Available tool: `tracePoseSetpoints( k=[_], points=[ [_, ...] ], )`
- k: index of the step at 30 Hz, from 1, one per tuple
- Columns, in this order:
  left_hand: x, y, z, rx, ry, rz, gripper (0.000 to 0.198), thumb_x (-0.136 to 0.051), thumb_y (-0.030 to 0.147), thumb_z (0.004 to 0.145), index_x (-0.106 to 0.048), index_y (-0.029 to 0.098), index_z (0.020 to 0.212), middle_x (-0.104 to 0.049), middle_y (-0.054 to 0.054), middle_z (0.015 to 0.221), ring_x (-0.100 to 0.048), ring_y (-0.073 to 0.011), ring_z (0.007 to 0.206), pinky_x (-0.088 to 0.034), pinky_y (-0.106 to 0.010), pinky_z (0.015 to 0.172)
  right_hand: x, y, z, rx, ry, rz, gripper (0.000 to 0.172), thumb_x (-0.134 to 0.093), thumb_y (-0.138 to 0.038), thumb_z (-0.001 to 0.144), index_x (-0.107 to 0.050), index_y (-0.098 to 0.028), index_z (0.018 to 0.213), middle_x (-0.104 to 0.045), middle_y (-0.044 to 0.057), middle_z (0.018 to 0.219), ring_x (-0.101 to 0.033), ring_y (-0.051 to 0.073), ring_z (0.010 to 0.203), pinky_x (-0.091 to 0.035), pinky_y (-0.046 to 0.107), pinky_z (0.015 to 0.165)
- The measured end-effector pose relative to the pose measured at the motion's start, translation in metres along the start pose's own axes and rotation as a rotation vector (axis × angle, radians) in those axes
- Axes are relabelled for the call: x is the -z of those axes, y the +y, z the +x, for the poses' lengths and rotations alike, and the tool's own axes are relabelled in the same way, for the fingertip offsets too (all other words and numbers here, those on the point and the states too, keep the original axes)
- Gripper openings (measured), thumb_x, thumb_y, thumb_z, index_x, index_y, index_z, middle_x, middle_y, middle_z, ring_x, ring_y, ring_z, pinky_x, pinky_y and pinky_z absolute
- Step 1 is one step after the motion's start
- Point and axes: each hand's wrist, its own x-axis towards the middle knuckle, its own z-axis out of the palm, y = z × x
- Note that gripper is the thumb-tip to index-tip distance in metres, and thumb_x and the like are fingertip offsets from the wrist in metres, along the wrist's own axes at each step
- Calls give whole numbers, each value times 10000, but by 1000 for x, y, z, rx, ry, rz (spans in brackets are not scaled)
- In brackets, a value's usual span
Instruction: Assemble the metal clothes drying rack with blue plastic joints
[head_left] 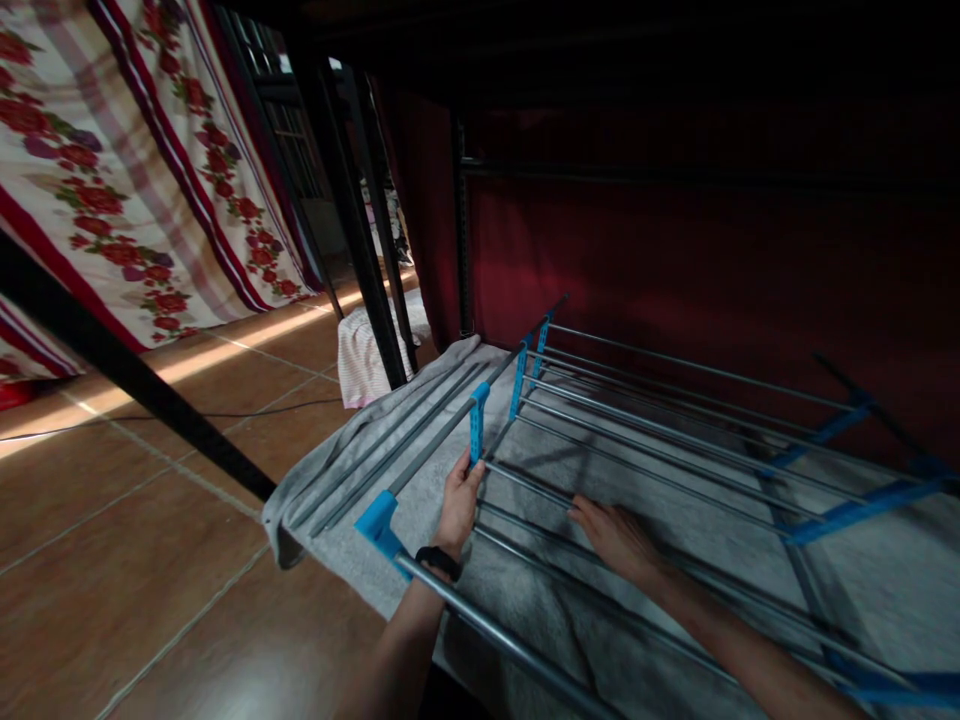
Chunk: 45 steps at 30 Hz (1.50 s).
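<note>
A rack of grey metal tubes and blue plastic connectors lies on a grey blanket (420,560). My left hand (456,505), with a black band at the wrist, is closed around the lower end of a blue connector (478,415), where a metal tube (529,482) meets it. Farther right along that tube, my right hand (611,535) has its fingers closed on it. Nearest me, a thicker tube (495,630) runs from a blue corner piece (379,520). Two more blue connectors (518,385) stand beyond my left hand.
Loose grey tubes (405,450) lie on the blanket at left. Black metal posts (349,210) and a slanting black bar (135,370) frame the space. A dark red cloth (675,270) hangs behind; a flowered curtain (142,170) hangs over the tiled floor (112,540).
</note>
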Motion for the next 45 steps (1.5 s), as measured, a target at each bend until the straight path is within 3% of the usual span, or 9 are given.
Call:
tracePoseSetpoints(
  k=[23, 33, 41, 45],
  points=[
    [-5, 3, -3, 7, 17, -40, 410, -757, 393, 794, -722, 213, 1161, -735, -53, 1060, -621, -221, 1130, -438, -365, 1055, 9, -1, -1, -48, 19, 41, 337, -337, -373, 1054, -651, -281, 1137, -766, 45, 943, -718, 202, 868, -440, 267, 739],
    [-3, -2, 0, 4, 8, -9, 417, -752, 406, 789, -709, 199, 1148, -721, -61, 1134, -621, -206, 1114, -436, -343, 1048, 10, 2, 2, -51, -11, 191, 372, -313, -400, 1043, -659, -279, 1101, -748, 37, 927, -689, 198, 875, -416, 271, 740],
    [-3, -3, -2, -6, 39, 63, 330, -709, 421, 814, -704, 200, 1058, -712, -49, 1123, -612, -193, 1119, -431, -332, 1040, 3, 13, 13, -26, -55, 453, 362, -331, -425, 1014, -617, -242, 887, -676, 3, 819, -630, 176, 806, -406, 283, 752],
    [-6, 0, -2, -19, 72, 91, 336, -695, 439, 819, -702, 190, 1044, -713, -57, 1093, -616, -190, 1089, -443, -309, 1002, 2, 14, 17, -5, -55, 418, 377, -314, -415, 1028, -616, -238, 888, -687, 9, 821, -645, 180, 820, -418, 287, 763]
  ],
)
